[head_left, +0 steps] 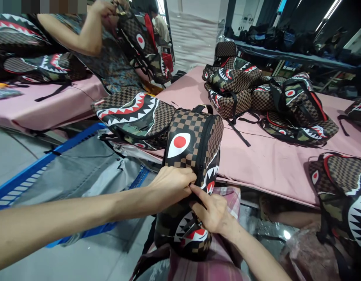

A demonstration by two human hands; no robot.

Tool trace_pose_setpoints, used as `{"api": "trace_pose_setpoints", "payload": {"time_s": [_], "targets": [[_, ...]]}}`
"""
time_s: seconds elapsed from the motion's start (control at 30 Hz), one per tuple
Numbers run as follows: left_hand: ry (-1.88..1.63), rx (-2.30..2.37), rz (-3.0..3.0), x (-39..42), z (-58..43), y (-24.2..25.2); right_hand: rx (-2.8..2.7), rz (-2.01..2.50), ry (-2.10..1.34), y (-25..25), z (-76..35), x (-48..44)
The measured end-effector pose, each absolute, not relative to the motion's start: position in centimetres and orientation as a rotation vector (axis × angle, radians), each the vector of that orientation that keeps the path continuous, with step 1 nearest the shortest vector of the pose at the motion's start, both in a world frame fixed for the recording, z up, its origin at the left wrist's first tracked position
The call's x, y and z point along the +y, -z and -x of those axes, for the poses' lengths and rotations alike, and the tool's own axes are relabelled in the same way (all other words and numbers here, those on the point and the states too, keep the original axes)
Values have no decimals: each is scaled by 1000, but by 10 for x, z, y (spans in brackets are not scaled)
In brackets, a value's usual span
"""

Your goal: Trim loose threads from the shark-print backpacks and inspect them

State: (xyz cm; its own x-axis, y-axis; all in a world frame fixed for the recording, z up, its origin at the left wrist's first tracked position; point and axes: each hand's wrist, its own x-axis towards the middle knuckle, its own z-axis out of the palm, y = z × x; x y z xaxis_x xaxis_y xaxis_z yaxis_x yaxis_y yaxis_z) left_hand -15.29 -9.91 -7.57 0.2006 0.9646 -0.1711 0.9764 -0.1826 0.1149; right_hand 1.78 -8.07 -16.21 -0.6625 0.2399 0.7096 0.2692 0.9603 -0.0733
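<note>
left hand (175, 182) grips checkered backpack (192, 154); blue crate (76, 140) holds grey sheeting (101, 177).

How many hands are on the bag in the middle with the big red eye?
2: the left hand, curled beside the zipper of that bag, and the right hand, lower and to its right. Any behind it would be hidden.

We see smooth, leather-like material with a faint sheen on the backpack (194, 136), matt cloth-like pink table cover (241, 160), hard plastic in the blue basket (31, 170), and smooth, slightly glossy floor (86, 261).
</note>
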Motion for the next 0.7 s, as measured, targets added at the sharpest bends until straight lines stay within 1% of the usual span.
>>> {"api": "trace_pose_setpoints", "payload": {"time_s": [0.17,0.37,0.57,0.7], "targets": [[-27,1869,-2317,-109,160,84,-2380,335,-26,162,-17,-79],[256,1912,-2290,-108,163,86,-2466,246,-43,166,-11,-75],[162,1849,-2245,-110,173,82,-2425,199,-50,161,-3,-73],[115,1878,-2240,-120,170,75,-2390,166,-32,168,-6,-72]]}}
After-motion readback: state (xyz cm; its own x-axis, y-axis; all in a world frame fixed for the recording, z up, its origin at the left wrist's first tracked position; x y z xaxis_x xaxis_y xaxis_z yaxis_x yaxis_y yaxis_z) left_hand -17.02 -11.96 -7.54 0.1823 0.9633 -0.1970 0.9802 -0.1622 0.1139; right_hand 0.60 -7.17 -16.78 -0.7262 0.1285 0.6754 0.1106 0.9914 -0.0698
